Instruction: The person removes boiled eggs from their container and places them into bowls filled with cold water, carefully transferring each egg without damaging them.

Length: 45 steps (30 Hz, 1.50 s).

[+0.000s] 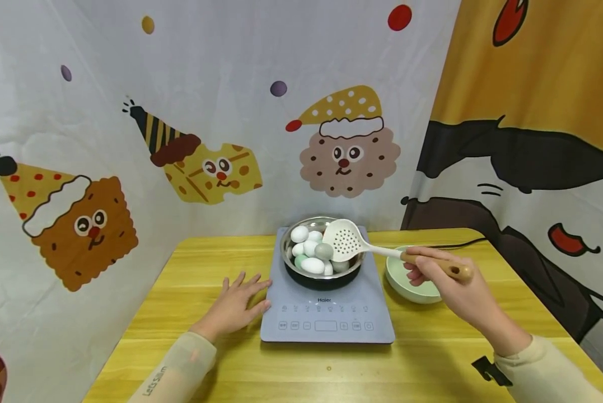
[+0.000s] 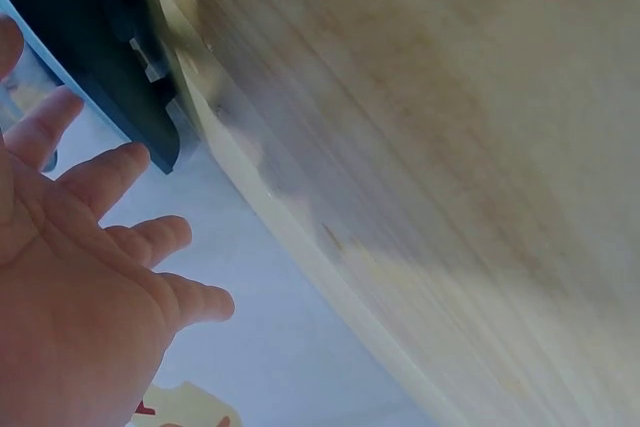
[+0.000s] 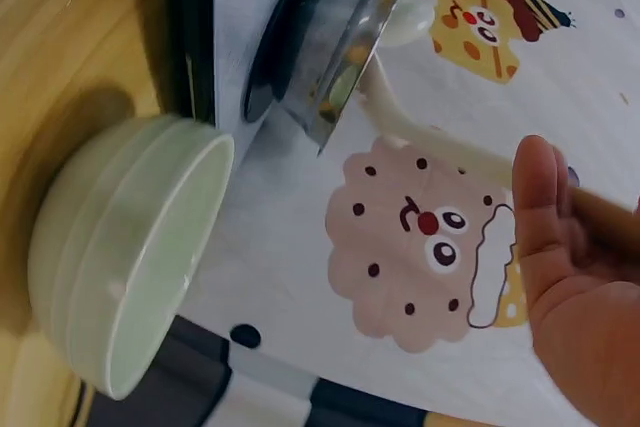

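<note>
My right hand (image 1: 452, 282) grips the wooden handle of a white skimmer (image 1: 342, 242). Its perforated head is over the right side of a steel pan (image 1: 321, 282), against or just above the eggs; contact cannot be told. Several eggs (image 1: 312, 265), mostly white with some greenish ones, are heaped in the pan, which sits on a pale blue induction cooker (image 1: 326, 336). Fingers spread, my left hand (image 1: 235, 305) lies by the cooker's left edge with its fingertips at the side. In the left wrist view, that hand (image 2: 85, 287) holds nothing.
A pale green bowl (image 1: 417, 294) stands right of the cooker, below my right hand. Behind it a black cord (image 1: 457, 244) runs across the wooden table (image 1: 180, 280). A curtain (image 1: 220, 67) printed with cartoon figures hangs behind the table.
</note>
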Tool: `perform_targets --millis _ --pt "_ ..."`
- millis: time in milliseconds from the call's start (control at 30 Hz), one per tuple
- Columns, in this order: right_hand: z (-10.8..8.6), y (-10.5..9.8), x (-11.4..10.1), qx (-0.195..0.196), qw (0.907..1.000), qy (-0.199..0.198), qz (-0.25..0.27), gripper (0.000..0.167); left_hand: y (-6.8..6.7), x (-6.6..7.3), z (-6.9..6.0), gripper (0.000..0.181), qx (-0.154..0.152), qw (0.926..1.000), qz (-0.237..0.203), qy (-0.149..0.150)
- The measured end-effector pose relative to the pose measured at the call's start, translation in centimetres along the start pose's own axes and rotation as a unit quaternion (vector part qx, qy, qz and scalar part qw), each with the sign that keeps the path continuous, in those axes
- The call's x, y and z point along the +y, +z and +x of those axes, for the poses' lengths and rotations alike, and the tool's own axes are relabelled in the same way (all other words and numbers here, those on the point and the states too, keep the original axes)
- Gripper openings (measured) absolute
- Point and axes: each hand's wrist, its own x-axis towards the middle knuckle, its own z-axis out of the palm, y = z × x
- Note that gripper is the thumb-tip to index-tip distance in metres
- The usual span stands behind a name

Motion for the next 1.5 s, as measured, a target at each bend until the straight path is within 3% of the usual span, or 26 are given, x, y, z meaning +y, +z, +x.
perform_targets --millis 133,200,333,600,900,1233,1400,1500 --pt "-0.4 0.1 0.6 -0.017 0.9883 -0.131 -0.076 0.038 0.0 -0.1 0.0 0.061 0.000 0.9999 -0.010 -0.002" --pt "-0.5 0.0 0.9 -0.019 0.9810 -0.174 -0.084 0.043 0.1 -0.1 -0.1 0.061 0.000 0.9999 -0.013 -0.003" --pt "-0.6 -0.3 1.3 -0.016 0.9748 -0.212 -0.066 0.044 0.1 -0.1 -0.1 0.061 0.000 1.0000 -0.010 -0.002" --pt "-1.3 -1.1 1.4 -0.028 0.9869 -0.159 -0.005 0.039 0.3 -0.2 -0.1 0.060 0.002 1.0000 -0.008 -0.003" --pt "-1.5 -2.1 1.2 -0.034 0.9912 -0.120 -0.043 0.039 0.4 -0.3 -0.1 0.061 0.003 0.9998 -0.017 -0.001" --pt "-1.2 -2.0 1.3 -0.021 0.9949 -0.072 0.067 0.031 0.3 -0.2 -0.2 0.062 0.001 0.9998 -0.020 -0.002" --pt "-0.6 -1.7 0.4 -0.011 0.9975 -0.036 0.060 0.028 0.3 -0.3 -0.2 0.061 0.005 0.9999 -0.016 -0.001" --pt "-0.1 -0.9 -1.0 0.009 0.9998 -0.007 0.013 0.026 0.3 -0.3 -0.2 0.061 0.009 0.9999 -0.014 0.001"
